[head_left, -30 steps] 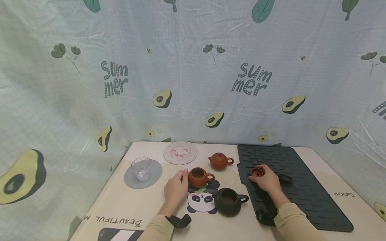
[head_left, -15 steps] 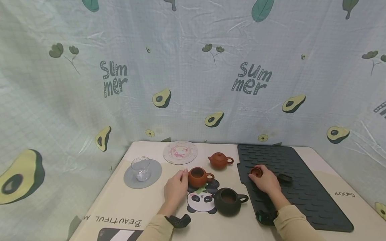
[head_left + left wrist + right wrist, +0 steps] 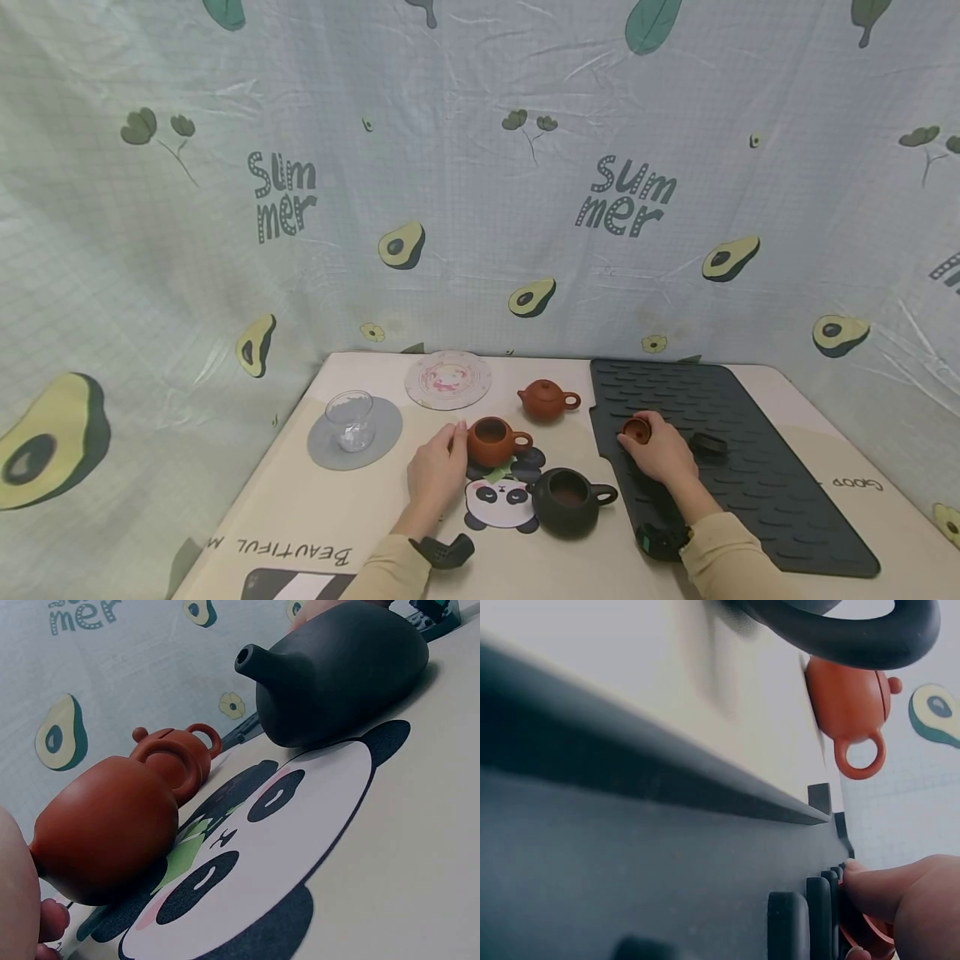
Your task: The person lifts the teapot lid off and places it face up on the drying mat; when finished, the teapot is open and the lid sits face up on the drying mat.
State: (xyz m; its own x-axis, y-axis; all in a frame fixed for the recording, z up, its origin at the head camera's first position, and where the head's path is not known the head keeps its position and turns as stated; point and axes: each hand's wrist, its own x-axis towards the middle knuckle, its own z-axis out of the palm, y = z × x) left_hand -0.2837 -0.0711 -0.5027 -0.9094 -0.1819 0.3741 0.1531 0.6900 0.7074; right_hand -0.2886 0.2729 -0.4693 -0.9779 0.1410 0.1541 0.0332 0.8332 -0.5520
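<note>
the reddish-brown teapot stands upright and lidless at mid-table, rounded and smooth, its dark mouth facing up and its loop handle pointing right. its small round lid, hollow side up, is over the left part of the ridged black tray. the tray's notched left edge runs from near to far; a narrow strip of pale table separates it from the black teapot. wider table surface spreads to the near left. the left hand holds the reddish-brown pot at its spout side, wrist low. the right hand reaches far and left, pinching the lid between thumb and fingers.
</note>
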